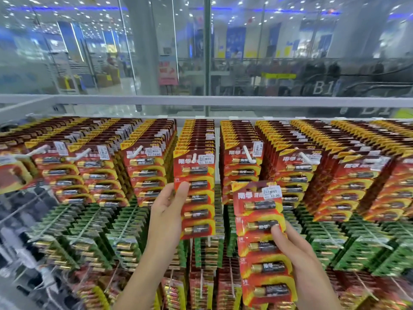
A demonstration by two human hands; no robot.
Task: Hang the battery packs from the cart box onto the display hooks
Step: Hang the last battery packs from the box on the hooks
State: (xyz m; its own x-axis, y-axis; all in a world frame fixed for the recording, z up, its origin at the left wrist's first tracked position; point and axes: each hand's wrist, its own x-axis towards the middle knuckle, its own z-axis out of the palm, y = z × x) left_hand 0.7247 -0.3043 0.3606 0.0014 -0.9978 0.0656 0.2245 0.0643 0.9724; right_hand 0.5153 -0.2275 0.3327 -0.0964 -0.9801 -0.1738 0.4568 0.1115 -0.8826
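The left hand (166, 211) gripped the left edge of a red pack (195, 193), thumb on its front, and the pack's hole sat on a white hook (194, 158) in the top row. The right hand (297, 249) held a second pack (263, 240) lower and just to the right, thumb pressed on its front, clear of any hook. Full rows of red packs (297, 173) flanked both, with green packs (125, 238) below. A glass wall (156, 52) stood behind the rack.

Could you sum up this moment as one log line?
left hand: holds red battery pack on white hook | right hand: holds second red battery pack, unhung
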